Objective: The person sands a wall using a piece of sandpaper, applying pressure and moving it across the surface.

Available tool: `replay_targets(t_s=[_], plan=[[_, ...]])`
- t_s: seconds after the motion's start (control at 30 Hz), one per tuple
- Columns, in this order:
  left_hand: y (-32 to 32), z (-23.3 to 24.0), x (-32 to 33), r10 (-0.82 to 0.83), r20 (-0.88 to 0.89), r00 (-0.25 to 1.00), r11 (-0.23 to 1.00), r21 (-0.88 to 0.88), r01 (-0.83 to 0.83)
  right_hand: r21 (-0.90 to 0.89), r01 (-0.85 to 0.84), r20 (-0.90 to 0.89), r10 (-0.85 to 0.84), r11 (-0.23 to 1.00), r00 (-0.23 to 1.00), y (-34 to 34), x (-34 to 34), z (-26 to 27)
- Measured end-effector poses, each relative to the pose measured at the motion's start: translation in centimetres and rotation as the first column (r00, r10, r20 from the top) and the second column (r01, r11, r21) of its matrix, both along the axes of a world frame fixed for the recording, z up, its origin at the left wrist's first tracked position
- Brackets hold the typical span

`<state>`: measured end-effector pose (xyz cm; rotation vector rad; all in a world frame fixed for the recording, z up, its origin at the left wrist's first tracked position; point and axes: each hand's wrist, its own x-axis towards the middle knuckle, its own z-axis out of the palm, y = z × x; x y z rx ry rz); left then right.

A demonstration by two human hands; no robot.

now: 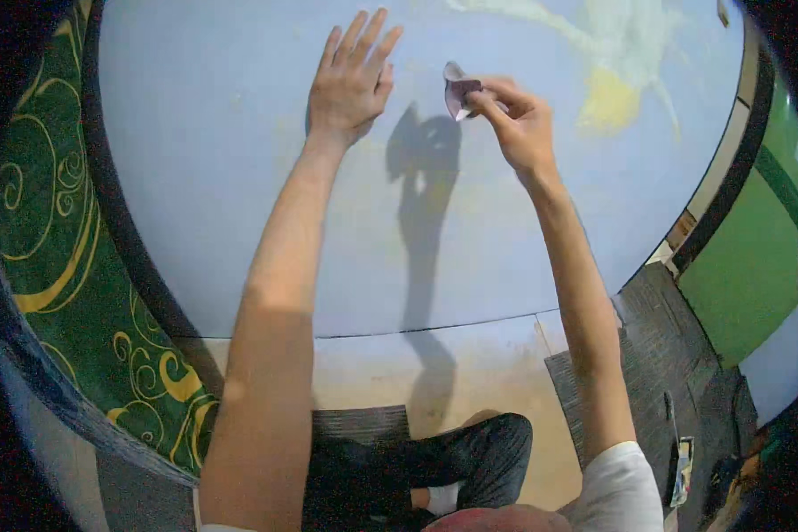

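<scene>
My left hand (pixel 347 90) rests palm down on a light blue painted surface (pixel 239 219), fingers pointing away and slightly apart, holding nothing. To its right, my right hand (pixel 517 120) pinches a small folded piece of sandpaper (pixel 460 96), purplish brown with a paler side, between thumb and fingers. The sandpaper appears a little off the surface, and the shadow of the hand and forearm falls to its left. Near the right hand, a pale figure with a yellow patch (pixel 610 100) is painted faintly on the blue.
At left runs a dark border (pixel 116 179) beside a green panel with gold swirls (pixel 40 173). A green panel (pixel 748 259) stands right. Ribbed dark mats (pixel 652 332) lie on the beige floor (pixel 505 372). A narrow paint-stained tray (pixel 682 465) lies lower right. My bent leg (pixel 472 445) is below.
</scene>
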<state>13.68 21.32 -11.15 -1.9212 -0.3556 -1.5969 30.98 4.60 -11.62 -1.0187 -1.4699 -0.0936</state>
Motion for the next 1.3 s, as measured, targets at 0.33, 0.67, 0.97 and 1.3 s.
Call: replay_targets(t_s=[0.33,0.67,0.97,1.3], plan=[[-0.9,1.3,-0.5,-0.109,-0.049,0.993,0.994,-0.030,0.108,0.411,0.349,0.359,-0.501,0.842,0.787,4.7,1.3,0.1],[1.2,-0.2,-0.3,-0.055,-0.256,0.965,0.977,0.187,0.105,0.443,0.290,0.399,-0.476,0.848,0.783,4.2,0.4,0.8],[2.1,-0.9,0.1,0.038,-0.319,0.947,0.980,0.195,0.027,0.415,0.157,0.385,-0.329,0.896,0.862,5.2,-0.3,-1.5],[2.3,-0.2,-0.2,-0.200,-0.150,0.968,0.968,0.122,0.219,0.410,0.085,0.246,-0.199,0.908,0.949,5.4,-2.8,-2.9]])
